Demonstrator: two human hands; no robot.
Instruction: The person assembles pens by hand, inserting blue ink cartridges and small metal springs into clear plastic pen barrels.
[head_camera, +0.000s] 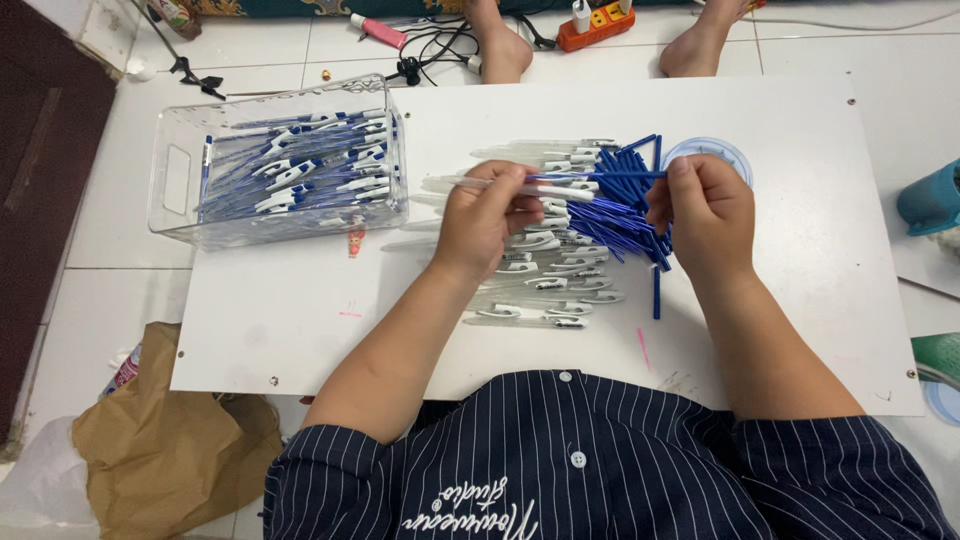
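White board (300, 320) lying on a tiled floor, serving as worktable. Left hand (485, 215) is pinching a clear pen barrel (500, 186), long axis running left to right. Right hand (705, 205) is gripping a blue refill (610, 175), in line with the barrel, tip pointing left at its open end. Loose barrels (545, 285) and blue refills (625, 225) are piling between and beneath the hands. Clear bin (180, 180) of finished pens (320, 170) is sitting far left. Where the refill meets the barrel is hard to make out.

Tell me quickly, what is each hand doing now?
Left hand: closed on a clear pen barrel.
Right hand: closed on a blue refill, its tip at the barrel.
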